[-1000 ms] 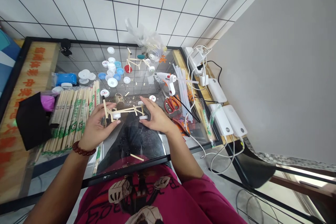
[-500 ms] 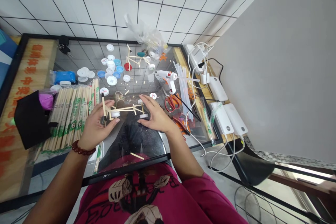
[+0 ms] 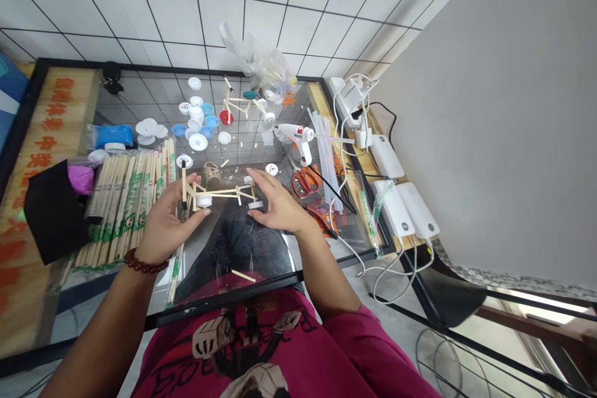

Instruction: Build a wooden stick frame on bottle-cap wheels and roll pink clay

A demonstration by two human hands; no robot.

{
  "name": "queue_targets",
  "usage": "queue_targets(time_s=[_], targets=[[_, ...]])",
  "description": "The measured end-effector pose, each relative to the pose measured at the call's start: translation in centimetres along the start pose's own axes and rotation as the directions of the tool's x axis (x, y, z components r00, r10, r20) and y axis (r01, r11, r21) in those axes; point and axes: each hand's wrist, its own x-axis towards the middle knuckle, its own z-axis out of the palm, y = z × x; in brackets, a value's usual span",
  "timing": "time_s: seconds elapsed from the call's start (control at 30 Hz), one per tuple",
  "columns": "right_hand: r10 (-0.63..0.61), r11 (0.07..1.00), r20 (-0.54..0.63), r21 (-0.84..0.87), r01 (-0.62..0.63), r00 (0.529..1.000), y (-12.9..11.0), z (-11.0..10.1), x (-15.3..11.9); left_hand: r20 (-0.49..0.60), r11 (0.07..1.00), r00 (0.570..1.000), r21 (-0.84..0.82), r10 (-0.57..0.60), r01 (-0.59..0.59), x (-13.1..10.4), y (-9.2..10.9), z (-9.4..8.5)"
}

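A small cart made of chopstick pieces (image 3: 224,193) with bottle-cap wheels stands over the glass tabletop between my hands. At its left end, my left hand (image 3: 170,217) curves around the frame, thumb in front and fingers behind, beside a black-tipped upright stick (image 3: 184,183) and a white cap wheel (image 3: 204,201). My right hand (image 3: 277,202) cups the right end, with the thumb near the front cap wheel (image 3: 255,204) and the fingers by the back one. Exact fingertip contact is partly hidden. Just behind the cart lies a roll of twine (image 3: 211,173).
Wrapped chopsticks (image 3: 125,205) lie at left, with loose bottle caps (image 3: 198,142) farther back. A second stick model (image 3: 242,101) stands near a plastic bag (image 3: 265,68). On the right are a glue gun (image 3: 298,137), red-handled scissors (image 3: 305,183), glue sticks (image 3: 326,155) and white cables.
Both hands and the cart stay almost where they were. The whole view has shifted very slightly.
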Motion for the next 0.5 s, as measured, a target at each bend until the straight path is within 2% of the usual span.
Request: queue_targets(time_s=[0.23, 0.5], targets=[[0.021, 1.0, -0.021, 0.005, -0.02, 1.0, 0.0, 0.0, -0.1, -0.031, 0.996, 0.998, 0.074, 0.049, -0.046, 0.2, 1.2, -0.5], [0.011, 1.0, -0.031, -0.012, -0.011, 0.999, 0.0, 0.0, -0.1, -0.031, 0.995, 0.996, 0.062, 0.081, -0.079, 0.0, 1.1, -0.4]])
